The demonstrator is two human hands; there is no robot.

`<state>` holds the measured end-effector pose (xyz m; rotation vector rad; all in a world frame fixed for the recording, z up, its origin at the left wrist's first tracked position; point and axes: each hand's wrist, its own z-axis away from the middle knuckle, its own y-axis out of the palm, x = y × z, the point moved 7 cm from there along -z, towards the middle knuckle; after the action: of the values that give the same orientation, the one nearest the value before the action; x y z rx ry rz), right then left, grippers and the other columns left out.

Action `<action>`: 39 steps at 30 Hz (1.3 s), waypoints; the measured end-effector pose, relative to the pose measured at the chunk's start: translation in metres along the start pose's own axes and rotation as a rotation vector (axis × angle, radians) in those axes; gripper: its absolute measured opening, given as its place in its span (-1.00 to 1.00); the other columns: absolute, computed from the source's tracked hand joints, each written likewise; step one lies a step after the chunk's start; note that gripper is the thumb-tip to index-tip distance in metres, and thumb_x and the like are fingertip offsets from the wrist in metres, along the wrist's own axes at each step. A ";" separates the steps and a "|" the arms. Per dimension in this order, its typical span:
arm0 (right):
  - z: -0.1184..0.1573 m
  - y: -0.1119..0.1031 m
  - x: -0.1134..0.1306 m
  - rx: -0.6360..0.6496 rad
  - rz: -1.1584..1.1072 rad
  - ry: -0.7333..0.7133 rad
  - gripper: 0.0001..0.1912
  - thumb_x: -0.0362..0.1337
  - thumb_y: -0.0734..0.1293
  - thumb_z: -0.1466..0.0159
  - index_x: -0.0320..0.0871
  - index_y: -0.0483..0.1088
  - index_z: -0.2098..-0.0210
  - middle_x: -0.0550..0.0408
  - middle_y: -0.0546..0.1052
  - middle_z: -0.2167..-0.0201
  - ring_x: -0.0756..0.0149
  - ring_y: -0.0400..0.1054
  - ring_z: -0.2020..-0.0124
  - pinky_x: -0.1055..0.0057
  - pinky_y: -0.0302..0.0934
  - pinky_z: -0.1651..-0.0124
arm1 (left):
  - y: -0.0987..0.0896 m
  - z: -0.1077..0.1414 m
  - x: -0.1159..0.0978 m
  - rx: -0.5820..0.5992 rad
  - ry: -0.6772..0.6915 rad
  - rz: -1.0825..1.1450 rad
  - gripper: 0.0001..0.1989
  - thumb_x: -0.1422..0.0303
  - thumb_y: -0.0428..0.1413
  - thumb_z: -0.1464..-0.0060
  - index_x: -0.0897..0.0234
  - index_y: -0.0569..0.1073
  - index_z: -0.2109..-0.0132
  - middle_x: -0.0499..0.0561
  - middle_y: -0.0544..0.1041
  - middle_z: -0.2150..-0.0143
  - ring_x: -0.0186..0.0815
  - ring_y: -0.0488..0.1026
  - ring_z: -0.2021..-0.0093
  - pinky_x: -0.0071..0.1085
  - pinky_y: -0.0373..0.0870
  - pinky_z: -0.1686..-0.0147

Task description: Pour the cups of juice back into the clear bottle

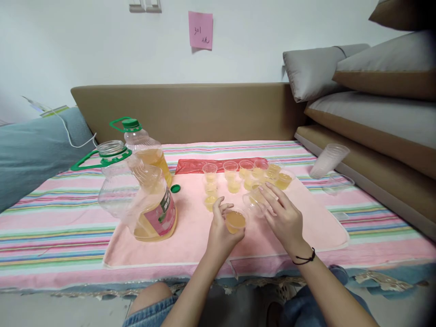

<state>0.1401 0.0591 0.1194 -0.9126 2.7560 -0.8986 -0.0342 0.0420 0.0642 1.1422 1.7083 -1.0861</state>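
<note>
from my seat at the far end, i see my left hand [223,229] closed around a filled cup [235,221] of yellow liquid, above the pink mat [190,247]. my right hand [286,221], well apart from the bottles, has thumb and fingers clamped on a tilted clear cup [254,204] just beside it. more cups [234,185] of pale liquid crowd behind both hands. the uncapped bottle [150,215] (green handle sticking out) stands near a loose green cap [175,188].
</note>
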 end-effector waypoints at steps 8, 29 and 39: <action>0.001 0.001 -0.008 0.073 0.005 0.059 -0.56 -0.41 0.21 -0.34 -0.07 0.36 -0.19 -0.05 0.48 -0.16 0.14 0.46 -0.05 0.28 0.43 0.08 | 0.005 -0.004 0.002 -0.024 -0.012 -0.001 -0.17 0.44 0.23 0.21 0.20 0.02 -0.21 0.15 0.40 -0.04 -0.16 0.45 -0.05 -0.16 0.35 -0.08; 0.068 -0.033 -0.167 -0.043 -0.424 0.976 -0.26 0.08 0.50 0.05 -0.10 0.38 -0.06 -0.09 0.54 -0.03 0.47 0.16 0.59 0.31 0.22 0.43 | 0.039 -0.057 0.017 -0.166 0.028 -0.027 -0.20 0.39 0.25 0.14 0.19 0.05 -0.21 0.15 0.37 -0.05 -0.13 0.40 -0.08 -0.07 0.31 -0.14; 0.085 -0.081 -0.304 -0.427 -0.432 1.121 -0.35 0.04 0.53 0.10 -0.14 0.40 0.10 -0.10 0.53 0.01 0.11 0.42 0.09 0.21 0.33 0.12 | 0.036 -0.059 0.022 -0.139 0.043 -0.031 -0.15 0.25 0.29 0.10 0.10 0.00 -0.26 0.13 0.37 -0.11 -0.12 0.41 -0.13 0.05 0.30 -0.18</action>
<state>0.4521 0.1388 0.0697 -1.4444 3.8942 -1.1579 -0.0154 0.1115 0.0545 1.0625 1.8105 -0.9514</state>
